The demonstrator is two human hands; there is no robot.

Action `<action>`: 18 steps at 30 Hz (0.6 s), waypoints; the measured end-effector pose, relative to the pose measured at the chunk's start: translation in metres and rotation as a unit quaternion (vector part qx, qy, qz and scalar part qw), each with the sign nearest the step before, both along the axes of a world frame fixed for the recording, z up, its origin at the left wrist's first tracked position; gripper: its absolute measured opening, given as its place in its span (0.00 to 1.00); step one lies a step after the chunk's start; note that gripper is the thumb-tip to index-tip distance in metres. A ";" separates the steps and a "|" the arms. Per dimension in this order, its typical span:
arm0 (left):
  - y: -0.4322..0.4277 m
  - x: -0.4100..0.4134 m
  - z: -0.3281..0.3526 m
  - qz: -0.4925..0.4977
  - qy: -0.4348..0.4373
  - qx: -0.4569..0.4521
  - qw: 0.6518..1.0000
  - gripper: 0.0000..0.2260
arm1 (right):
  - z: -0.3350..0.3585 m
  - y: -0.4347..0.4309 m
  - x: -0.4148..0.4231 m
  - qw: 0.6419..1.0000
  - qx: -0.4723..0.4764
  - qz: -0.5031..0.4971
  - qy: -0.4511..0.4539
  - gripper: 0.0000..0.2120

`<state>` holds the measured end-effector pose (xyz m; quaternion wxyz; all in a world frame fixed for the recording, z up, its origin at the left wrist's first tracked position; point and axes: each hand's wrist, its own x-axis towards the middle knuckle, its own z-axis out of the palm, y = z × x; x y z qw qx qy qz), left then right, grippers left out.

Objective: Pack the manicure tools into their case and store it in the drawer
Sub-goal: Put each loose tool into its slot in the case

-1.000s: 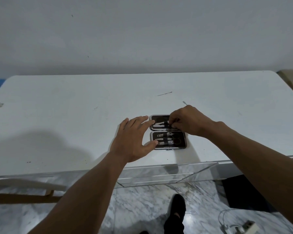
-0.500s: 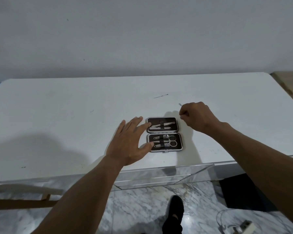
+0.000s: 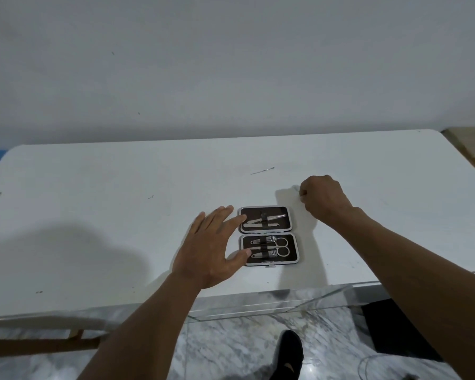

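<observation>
The open manicure case lies flat on the white table near its front edge. Its far half holds tweezers and a file, and its near half holds scissors and clippers under a strap. My left hand is spread open, with fingertips and thumb touching the case's left side. Beyond the case to the right, my right hand is curled, and its fingertips pinch a small metal tool lying on the table. A thin metal pick lies farther back.
A clear acrylic drawer juts out under the table's front edge. Below are marble floor, my black shoe, a dark mat at the right and a white cable. A plain wall stands behind the table.
My right hand left the far half of the case and moved back and right to the small metal tool. My left hand stayed at the case's left side.
</observation>
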<state>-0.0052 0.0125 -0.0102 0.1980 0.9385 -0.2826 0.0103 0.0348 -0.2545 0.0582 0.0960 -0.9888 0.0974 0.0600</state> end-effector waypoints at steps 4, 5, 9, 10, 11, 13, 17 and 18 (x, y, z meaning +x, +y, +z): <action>-0.001 0.000 0.001 0.002 -0.002 0.000 1.000 0.30 | 0.005 0.005 0.003 0.999 0.001 -0.040 0.020 0.12; -0.001 0.000 0.001 0.002 -0.003 -0.001 1.000 0.30 | 0.006 0.006 0.004 0.999 0.002 -0.047 0.028 0.12; -0.001 0.000 0.000 0.004 -0.004 -0.001 1.000 0.30 | 0.010 0.004 0.007 0.995 0.039 -0.075 0.058 0.14; -0.001 0.000 0.000 0.004 -0.003 0.000 1.000 0.30 | 0.010 0.003 0.007 0.993 0.052 -0.080 0.063 0.15; -0.001 0.000 0.000 0.004 -0.003 0.001 1.000 0.30 | 0.009 0.002 0.008 0.992 0.064 -0.084 0.067 0.15; -0.001 0.000 -0.001 0.005 -0.003 0.001 1.000 0.30 | 0.009 0.002 0.008 0.990 0.077 -0.093 0.072 0.16; -0.001 0.000 0.000 0.005 -0.003 -0.006 1.000 0.30 | 0.008 0.003 0.008 0.990 0.081 -0.097 0.070 0.17; -0.001 0.000 0.000 0.006 -0.003 -0.007 1.000 0.30 | 0.008 0.003 0.008 0.989 0.083 -0.098 0.071 0.16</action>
